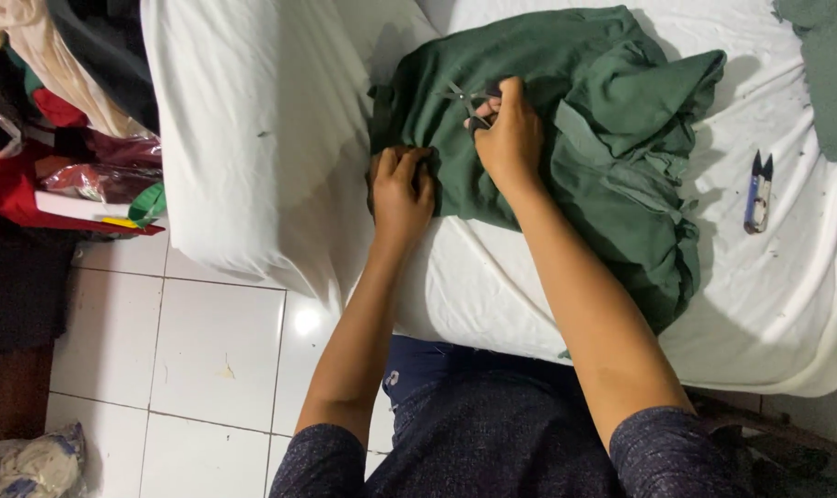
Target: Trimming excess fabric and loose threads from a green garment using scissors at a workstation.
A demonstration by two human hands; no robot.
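Fingers of the right hand [509, 138] are curled shut around a small pair of scissors [469, 100], the blades poking out past the knuckles toward the upper left, away from the person's body. The left hand [402, 189] sits just beside it, nearer the table edge, fingers bent together and pinching down on the lower left border of the green garment [566, 129], holding the cloth flat. The garment lies bunched on the white sheet [253, 138] that covers the table, its bulk spilling to the right and down toward the person, while the part being worked on is the left corner, right between the two hands. So the cloth edge runs from the left hand's grip up to the scissor tips, and the right hand is the one closer to that edge with the tool. Well apart, off to the right on the sheet, a thread snipper [759, 192] lies on its own, long axis pointing away from the person, touched by neither hand
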